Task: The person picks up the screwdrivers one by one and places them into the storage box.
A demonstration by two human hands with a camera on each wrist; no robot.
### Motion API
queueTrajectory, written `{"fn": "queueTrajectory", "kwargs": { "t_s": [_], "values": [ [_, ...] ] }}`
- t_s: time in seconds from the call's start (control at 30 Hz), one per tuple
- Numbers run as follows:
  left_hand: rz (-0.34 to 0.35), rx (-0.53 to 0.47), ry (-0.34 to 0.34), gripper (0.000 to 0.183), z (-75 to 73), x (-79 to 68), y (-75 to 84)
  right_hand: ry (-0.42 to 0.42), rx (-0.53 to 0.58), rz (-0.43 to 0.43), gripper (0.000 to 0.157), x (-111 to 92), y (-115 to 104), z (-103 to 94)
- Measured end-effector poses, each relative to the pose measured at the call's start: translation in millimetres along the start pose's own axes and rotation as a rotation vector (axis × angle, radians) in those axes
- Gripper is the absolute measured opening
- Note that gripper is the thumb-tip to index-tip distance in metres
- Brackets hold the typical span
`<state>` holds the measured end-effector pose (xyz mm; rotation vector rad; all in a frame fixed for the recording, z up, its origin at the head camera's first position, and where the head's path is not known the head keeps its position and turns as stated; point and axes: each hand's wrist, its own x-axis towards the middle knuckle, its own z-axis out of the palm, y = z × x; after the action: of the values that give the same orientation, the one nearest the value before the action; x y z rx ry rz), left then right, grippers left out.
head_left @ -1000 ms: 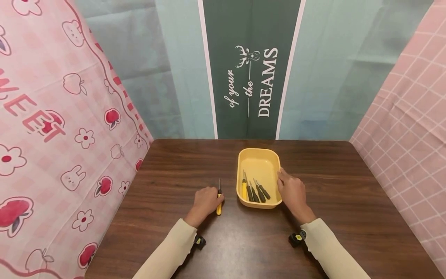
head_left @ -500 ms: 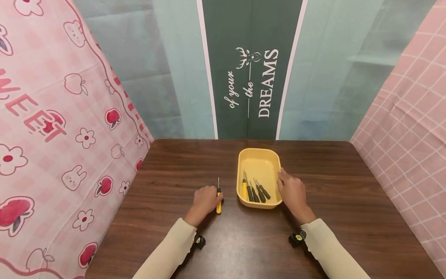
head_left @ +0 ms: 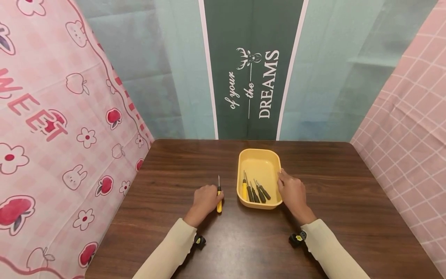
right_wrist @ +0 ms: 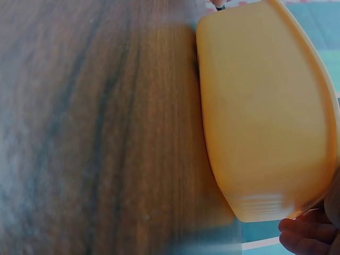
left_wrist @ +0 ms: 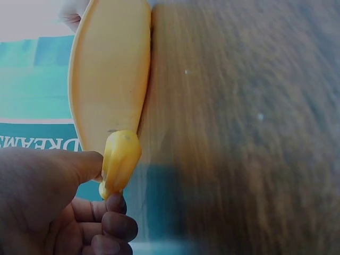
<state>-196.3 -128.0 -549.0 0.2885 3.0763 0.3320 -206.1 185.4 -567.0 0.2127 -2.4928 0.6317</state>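
Observation:
My left hand (head_left: pixel 206 199) pinches a screwdriver (head_left: pixel 219 207) by its yellow handle, thumb against it, the thin metal shaft pointing away from me in the head view. In the left wrist view the butt of the yellow handle (left_wrist: pixel 122 156) faces the camera. To the right, a yellow plastic bin (head_left: pixel 261 164) stands on the table, and my right hand (head_left: pixel 293 192) grips its right rim. Inside lie a yellow-handled screwdriver (head_left: pixel 244 190) and several dark-handled screwdrivers (head_left: pixel 256 197), side by side toward the near end. The right wrist view shows fingers (right_wrist: pixel 305 234) at the bin's rim.
The dark wooden table (head_left: pixel 167 166) ends at a green curtain (head_left: pixel 249 124) behind. A pink printed cloth (head_left: pixel 87 155) hangs along the left, a pink checked cloth (head_left: pixel 407 135) along the right. Black wrist devices (head_left: pixel 199 241) sit at both cuffs.
The screwdriver in my left hand has shifted very slightly away from me. My right hand and the bin stay where they were.

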Motion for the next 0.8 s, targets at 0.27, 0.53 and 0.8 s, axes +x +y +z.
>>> {"fn": "queueTrajectory", "kwargs": {
  "t_s": [0.27, 0.53, 0.8],
  "values": [
    [-0.005, 0.008, 0.017, 0.049, -4.5, 1.2, 0.8, -0.009, 0.000, 0.001, 0.021, 1.6, -1.1, -1.1],
    [-0.008, 0.001, 0.015, 0.049, -6.3, 1.3, 2.7, -0.008, 0.003, -0.003, 0.022, 0.9, -0.4, -1.3],
    [-0.009, -0.008, 0.027, 0.050, -8.5, -0.2, 5.6, -0.013, 0.008, -0.001, 0.023, -0.2, -1.1, -1.7]
  ]
}}
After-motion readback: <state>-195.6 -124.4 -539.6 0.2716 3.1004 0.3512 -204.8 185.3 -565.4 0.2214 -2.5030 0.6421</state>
